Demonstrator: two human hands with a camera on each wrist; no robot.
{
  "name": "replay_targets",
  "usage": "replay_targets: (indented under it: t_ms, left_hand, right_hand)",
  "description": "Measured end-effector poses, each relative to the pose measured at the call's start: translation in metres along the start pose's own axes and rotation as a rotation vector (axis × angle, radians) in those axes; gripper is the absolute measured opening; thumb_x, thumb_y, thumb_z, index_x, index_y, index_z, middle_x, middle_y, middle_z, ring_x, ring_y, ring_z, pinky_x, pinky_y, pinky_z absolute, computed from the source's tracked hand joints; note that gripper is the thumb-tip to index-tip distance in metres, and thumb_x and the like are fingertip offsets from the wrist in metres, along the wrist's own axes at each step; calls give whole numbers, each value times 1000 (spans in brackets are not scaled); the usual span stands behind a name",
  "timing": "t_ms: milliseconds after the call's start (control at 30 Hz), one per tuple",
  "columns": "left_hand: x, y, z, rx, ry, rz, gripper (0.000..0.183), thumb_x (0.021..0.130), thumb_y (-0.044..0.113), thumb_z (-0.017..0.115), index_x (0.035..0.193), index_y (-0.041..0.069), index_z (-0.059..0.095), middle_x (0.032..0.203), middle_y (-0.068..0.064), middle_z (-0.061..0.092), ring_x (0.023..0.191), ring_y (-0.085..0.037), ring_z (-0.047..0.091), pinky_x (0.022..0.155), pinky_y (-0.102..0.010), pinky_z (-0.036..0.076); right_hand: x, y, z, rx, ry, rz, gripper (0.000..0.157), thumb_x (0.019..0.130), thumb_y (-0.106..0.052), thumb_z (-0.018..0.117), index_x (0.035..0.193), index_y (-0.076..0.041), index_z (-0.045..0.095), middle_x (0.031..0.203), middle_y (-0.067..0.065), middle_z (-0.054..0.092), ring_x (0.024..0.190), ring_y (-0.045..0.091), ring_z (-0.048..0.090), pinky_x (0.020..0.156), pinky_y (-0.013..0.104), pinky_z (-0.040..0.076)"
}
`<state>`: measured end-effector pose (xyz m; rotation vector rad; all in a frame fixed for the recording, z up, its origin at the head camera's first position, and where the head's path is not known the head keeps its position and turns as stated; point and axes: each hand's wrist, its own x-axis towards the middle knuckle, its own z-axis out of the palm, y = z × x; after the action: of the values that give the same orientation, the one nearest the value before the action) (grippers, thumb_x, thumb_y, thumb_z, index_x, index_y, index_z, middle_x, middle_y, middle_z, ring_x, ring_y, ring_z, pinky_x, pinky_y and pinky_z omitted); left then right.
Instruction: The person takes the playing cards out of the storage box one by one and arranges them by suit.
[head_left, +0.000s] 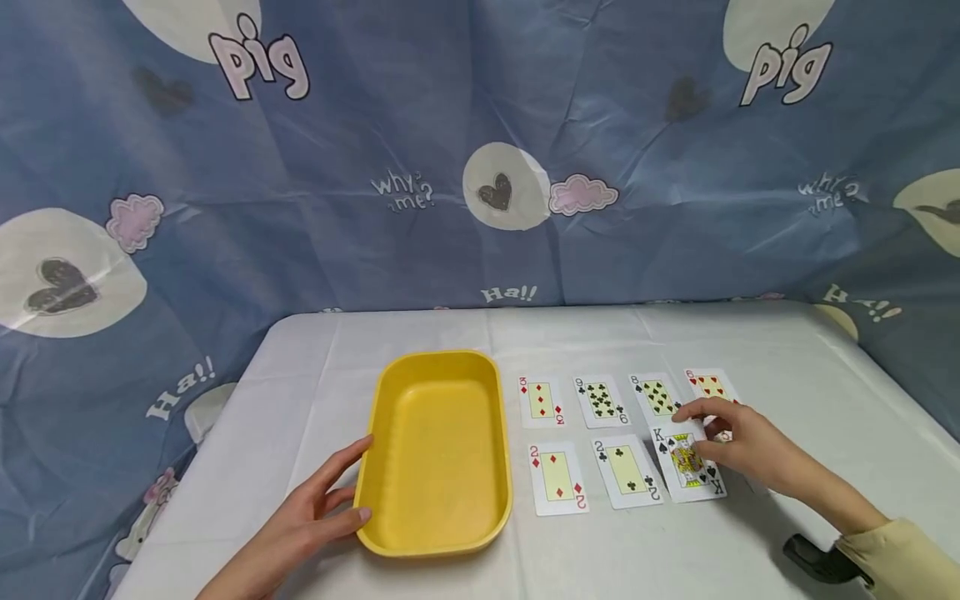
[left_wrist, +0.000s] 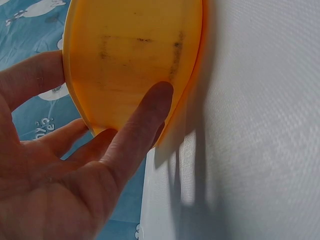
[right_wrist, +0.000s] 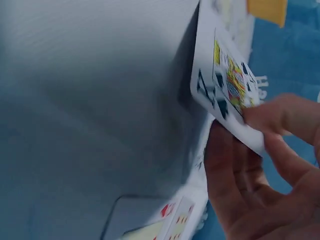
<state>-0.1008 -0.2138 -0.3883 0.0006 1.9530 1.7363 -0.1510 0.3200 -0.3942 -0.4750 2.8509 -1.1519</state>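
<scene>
A shallow yellow tray [head_left: 433, 552] lies left of the cards. My left hand [head_left: 300, 521] holds its near left corner, with the index finger at the rim and the thumb [left_wrist: 142, 120] across the outer wall. My right hand [head_left: 757, 442] pinches a king of spades [head_left: 686, 462] by its edge between thumb and fingers. In the right wrist view that king [right_wrist: 232, 80] is tilted, its lower side in shadow. Behind it the eight of spades [head_left: 657, 395] and six of hearts [head_left: 709, 382] show, the six partly hidden by my hand.
Further left lie the three of diamonds [head_left: 540, 402], nine of clubs [head_left: 601, 401], two of diamonds [head_left: 558, 478] and two of clubs [head_left: 627, 472]. A white cloth [head_left: 585, 575] covers the table; a patterned blue cloth [head_left: 420, 258] hangs behind. A black strap [head_left: 821, 560] sits by my right sleeve.
</scene>
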Motion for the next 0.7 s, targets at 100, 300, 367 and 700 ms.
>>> replay_targets:
  t_ms: [100, 300, 367, 700]
  left_hand:
    - [0, -1, 0, 0, 3, -1, 75, 97, 22, 64, 158, 24, 20, 162, -14, 6, 127, -31, 50, 91, -44, 51]
    - [1, -2, 1, -4, 5, -2, 75, 97, 22, 64, 158, 23, 20, 162, -15, 6, 126, -31, 51, 91, -44, 51]
    - [1, -1, 2, -4, 7, -3, 76, 97, 22, 64, 158, 23, 20, 162, -15, 7, 126, -31, 52, 91, -44, 51]
    - [0, 0, 1, 13, 14, -12, 77, 97, 23, 65, 158, 23, 19, 161, -18, 14, 124, -30, 54, 91, -44, 51]
  right_hand:
    - [-2, 5, 3, -112, -21, -36, 34, 81, 0, 75, 110, -14, 67, 101, 1, 59, 76, 6, 51, 62, 25, 43]
    - [-1, 10, 5, -214, -80, -49, 32, 82, -2, 73, 109, -16, 68, 87, -2, 49, 75, 8, 45, 62, 25, 37]
    - [-1, 10, 4, -223, -93, -27, 31, 83, -3, 72, 110, -17, 68, 90, 0, 49, 76, 8, 45, 62, 25, 38]
    - [1, 8, 0, -201, 4, -51, 36, 84, 1, 70, 118, -14, 69, 101, 5, 52, 77, 5, 50, 60, 24, 41]
